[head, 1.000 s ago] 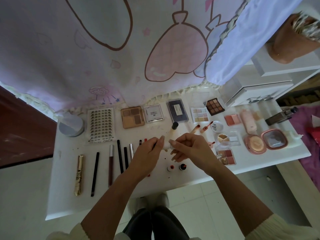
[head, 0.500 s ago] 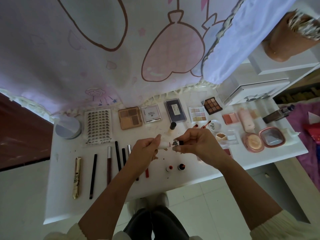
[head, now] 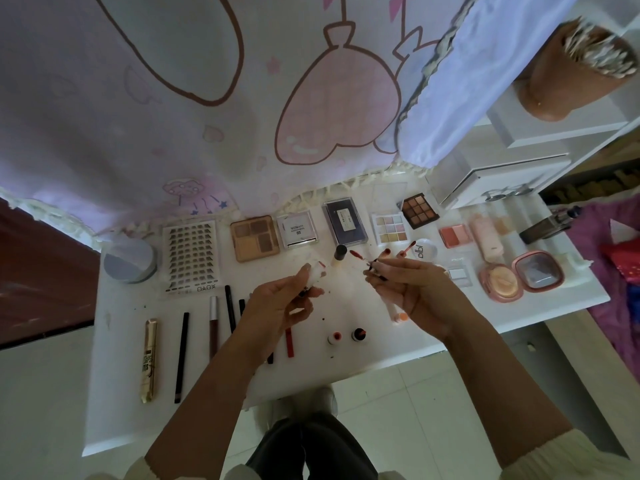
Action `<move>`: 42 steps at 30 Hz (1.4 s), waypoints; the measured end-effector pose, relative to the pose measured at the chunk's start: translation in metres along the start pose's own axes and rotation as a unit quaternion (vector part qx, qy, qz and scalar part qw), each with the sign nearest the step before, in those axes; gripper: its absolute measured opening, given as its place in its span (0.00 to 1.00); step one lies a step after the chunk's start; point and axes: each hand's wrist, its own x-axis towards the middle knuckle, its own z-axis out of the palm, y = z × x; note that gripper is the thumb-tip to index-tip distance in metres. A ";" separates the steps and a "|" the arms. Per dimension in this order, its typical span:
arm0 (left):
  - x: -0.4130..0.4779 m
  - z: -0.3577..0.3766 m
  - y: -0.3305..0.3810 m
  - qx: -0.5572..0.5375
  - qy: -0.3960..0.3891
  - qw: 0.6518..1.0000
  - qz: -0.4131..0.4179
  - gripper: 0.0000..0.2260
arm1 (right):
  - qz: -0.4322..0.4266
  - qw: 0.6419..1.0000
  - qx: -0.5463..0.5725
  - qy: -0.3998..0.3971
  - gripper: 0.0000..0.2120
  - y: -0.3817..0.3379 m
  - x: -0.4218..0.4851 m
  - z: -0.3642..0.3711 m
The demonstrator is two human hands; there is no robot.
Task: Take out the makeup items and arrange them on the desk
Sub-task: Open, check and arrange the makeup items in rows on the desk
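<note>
Two parts, joined half a second ago, now sit apart above the table: left hand fingers curl round the white tube, long axis pointing away toward the palettes, right hand fingers pinch its dark cap.

Cream knit cuffs — left sleeve, right sleeve — end far back from the left grip and right grip, forearms bare. Dark grey trousers; pale fuzzy footwear below.

Free desk front-left, palettes behind
</note>
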 end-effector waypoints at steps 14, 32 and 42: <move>0.004 0.005 0.006 0.024 -0.059 0.998 -0.006 0.17 | 0.001 0.991 0.129 -0.019 0.13 0.000 -0.015 0.007; 0.027 0.001 -0.021 0.340 0.097 0.929 0.114 0.16 | -0.119 0.893 -0.422 0.103 0.07 0.024 0.021 0.008; 0.035 0.007 -0.043 0.458 0.101 0.876 0.112 0.13 | -0.048 0.779 -0.615 0.112 0.12 0.065 0.055 0.011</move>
